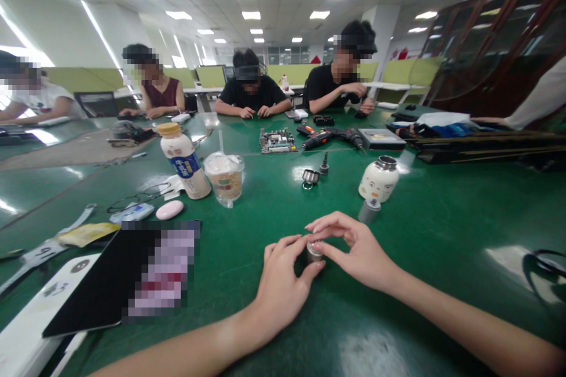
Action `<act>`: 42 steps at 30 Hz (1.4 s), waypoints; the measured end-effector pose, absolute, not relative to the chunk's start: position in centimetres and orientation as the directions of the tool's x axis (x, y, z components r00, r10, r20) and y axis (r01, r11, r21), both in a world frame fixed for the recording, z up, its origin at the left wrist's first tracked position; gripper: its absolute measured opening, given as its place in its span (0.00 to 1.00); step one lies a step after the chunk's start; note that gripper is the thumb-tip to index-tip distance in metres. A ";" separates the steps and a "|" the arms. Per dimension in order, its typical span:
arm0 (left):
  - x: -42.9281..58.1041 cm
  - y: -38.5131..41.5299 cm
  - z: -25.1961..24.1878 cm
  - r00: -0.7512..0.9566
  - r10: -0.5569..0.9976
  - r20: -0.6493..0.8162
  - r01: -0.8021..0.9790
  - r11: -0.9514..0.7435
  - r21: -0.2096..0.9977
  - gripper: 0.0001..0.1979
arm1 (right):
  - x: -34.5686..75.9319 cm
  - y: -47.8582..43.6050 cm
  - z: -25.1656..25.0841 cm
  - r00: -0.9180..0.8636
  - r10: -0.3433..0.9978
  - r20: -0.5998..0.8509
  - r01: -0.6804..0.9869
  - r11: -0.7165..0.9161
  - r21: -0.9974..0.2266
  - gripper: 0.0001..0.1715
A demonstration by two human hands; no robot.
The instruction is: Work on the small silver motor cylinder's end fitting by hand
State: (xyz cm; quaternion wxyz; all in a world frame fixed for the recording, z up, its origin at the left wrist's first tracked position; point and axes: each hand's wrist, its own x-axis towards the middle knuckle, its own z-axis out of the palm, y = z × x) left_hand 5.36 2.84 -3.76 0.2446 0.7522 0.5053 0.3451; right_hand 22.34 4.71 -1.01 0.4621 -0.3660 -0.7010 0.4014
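A small metal cylinder [314,253] stands on the green table [327,318] between my hands. Thumb and fingers of my left hand [285,277] close round its left and front sides. From the right, my right hand [354,247] touches its top with thumb and fingertips. Beyond them are a grey cylindrical part [369,211] and a cream flask [379,179] with its mouth uncovered. Farther back lie a metal cup-shaped part with a ring [310,178] and a dark stopper-like part [324,164].
At left are a bottle [184,162], a lidded cup [224,178], a pink oval object [170,210] and a tablet [119,277]. A circuit board [277,140] and power drills [316,138] lie farther back. Several people sit across.
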 end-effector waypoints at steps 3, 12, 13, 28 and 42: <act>5.4 2.8 -3.5 0.259 0.924 0.281 0.579 -0.381 0.720 0.20 | 22.6 4.5 -0.6 -0.341 0.858 0.384 0.224 0.471 -0.853 0.13; 5.4 2.7 -3.4 0.288 0.906 0.310 0.555 -0.422 0.717 0.19 | 22.7 4.6 -0.9 -0.274 0.868 0.414 0.331 0.489 -0.807 0.15; 5.4 2.7 -3.5 0.287 0.904 0.316 0.558 -0.426 0.712 0.19 | 22.7 4.6 -1.0 -0.260 0.875 0.409 0.332 0.478 -0.813 0.15; 5.3 2.8 -3.6 0.265 0.934 0.241 0.595 -0.354 0.721 0.19 | 23.1 5.9 -1.8 -0.108 0.871 0.480 0.123 0.491 -0.863 0.21; 5.3 2.9 -4.0 0.281 0.910 0.306 0.590 -0.415 0.692 0.18 | 24.0 7.1 -2.5 -0.059 0.886 0.460 0.136 0.464 -0.875 0.17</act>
